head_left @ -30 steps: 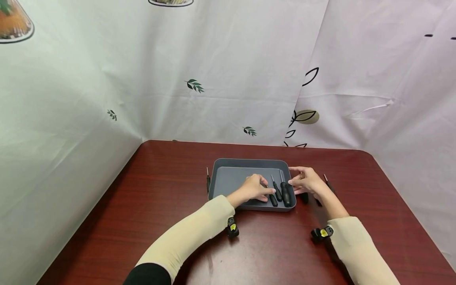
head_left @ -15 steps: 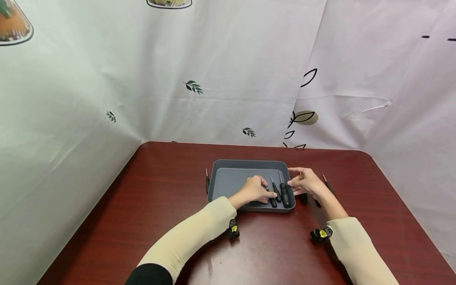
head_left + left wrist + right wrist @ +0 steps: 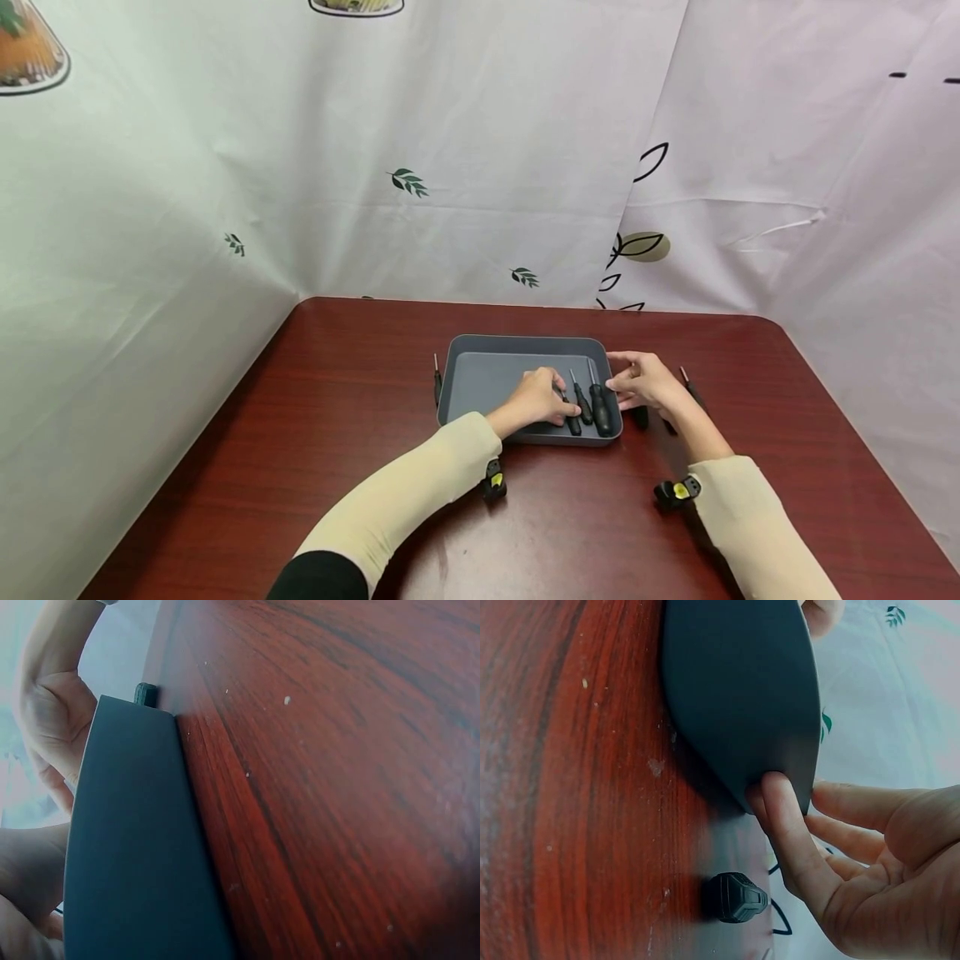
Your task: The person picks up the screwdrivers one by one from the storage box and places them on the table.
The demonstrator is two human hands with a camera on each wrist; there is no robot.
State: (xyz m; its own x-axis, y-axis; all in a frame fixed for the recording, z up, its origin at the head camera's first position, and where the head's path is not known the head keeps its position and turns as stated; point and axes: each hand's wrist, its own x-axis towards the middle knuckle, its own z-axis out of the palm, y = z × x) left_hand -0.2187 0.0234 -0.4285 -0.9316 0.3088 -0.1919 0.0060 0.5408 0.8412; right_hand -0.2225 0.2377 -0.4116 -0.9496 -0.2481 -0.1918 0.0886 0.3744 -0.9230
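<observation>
The left hand [image 3: 540, 397] has a pinching grip on a screwdriver [image 3: 574, 426] in the gray tray [image 3: 483, 379], beside two others. The right hand [image 3: 645, 380] grips the tray's right edge. Since one second before, only the left sleeve [image 3: 420, 471] has moved slightly rightward.

The head view is brightly lit, with pale glare cast on the table [image 3: 570, 525]. In both blue-tinted wrist views, the tray [image 3: 739, 682] is left dark and the cloth [image 3: 889, 697] washed out.
</observation>
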